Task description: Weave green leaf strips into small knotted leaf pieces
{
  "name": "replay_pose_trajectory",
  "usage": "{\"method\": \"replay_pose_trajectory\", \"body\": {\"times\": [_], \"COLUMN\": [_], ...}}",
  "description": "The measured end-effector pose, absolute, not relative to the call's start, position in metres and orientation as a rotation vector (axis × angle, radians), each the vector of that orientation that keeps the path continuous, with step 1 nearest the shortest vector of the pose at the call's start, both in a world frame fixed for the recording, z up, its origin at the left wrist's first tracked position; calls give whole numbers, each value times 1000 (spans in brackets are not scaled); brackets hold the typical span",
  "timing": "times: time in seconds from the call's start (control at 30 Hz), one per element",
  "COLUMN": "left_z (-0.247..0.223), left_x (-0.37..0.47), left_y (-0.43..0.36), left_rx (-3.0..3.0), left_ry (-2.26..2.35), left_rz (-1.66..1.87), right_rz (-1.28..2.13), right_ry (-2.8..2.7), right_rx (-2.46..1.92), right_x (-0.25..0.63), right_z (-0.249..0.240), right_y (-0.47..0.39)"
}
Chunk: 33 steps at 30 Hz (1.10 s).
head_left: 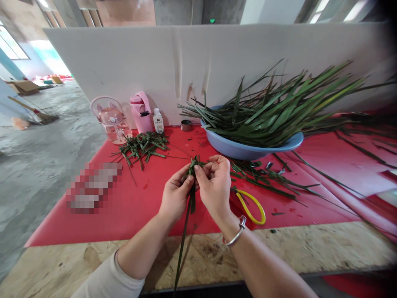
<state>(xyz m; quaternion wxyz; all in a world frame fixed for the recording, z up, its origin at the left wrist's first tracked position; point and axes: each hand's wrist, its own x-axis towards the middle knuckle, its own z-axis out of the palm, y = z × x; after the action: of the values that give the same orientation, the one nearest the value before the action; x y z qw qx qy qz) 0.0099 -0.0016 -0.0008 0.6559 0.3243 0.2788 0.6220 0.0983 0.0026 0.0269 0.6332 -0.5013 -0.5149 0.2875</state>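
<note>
Between my two hands is a small knot of folded green leaf strips (193, 164), with long strip ends hanging down past the table edge. My left hand (176, 192) pinches it from the left, thumb on the near side. The fingers of my right hand (214, 182) close on its right side, thumb and forefinger together. Parts of the knot are hidden by my fingertips. Just right of my right hand lie scissors with yellow handles (259, 211), their blades partly covered by leaf scraps (263, 178).
A blue basin (248, 154) heaped with long green leaves (273, 111) stands behind on the red cloth (136, 215). At back left are a pile of leaf pieces (142, 147), a pink kettle-shaped bottle (113, 124), a pink flask (142, 114), a white bottle (158, 122) and a small round tin (186, 125).
</note>
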Motion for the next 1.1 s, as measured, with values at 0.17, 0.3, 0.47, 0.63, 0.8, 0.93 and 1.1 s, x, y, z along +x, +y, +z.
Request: {"method": "replay_pose_trajectory", "body": {"times": [0.17,0.3,0.47,0.63,0.8,0.93,1.1], "left_z": [5,8,9,14,19,15,17], "left_x": [4,-3,-3,0,-4,-8,-10], "left_y": [1,3,-2,-5,2,7,8], "left_rx": [842,1084,1424,1023,430,340,407], "left_ry": [852,1128,1275,951,710,632,592], "left_rz": [1564,1783,1704,1648,1389,1326,1358], "right_rz": [649,748,1108,1256,1268,1194,862], "right_ry": [-1147,-1239,-1247,-1040,-1034,-1176,-1486], "right_rx": [-1070,-1048,-960,-884,-858,-874,-1174], "right_x": [102,108,109,111,108,106,146], "right_z": [30,34,29,23,20,23,30], "right_y": [1,2,12,23,21,19,2]}}
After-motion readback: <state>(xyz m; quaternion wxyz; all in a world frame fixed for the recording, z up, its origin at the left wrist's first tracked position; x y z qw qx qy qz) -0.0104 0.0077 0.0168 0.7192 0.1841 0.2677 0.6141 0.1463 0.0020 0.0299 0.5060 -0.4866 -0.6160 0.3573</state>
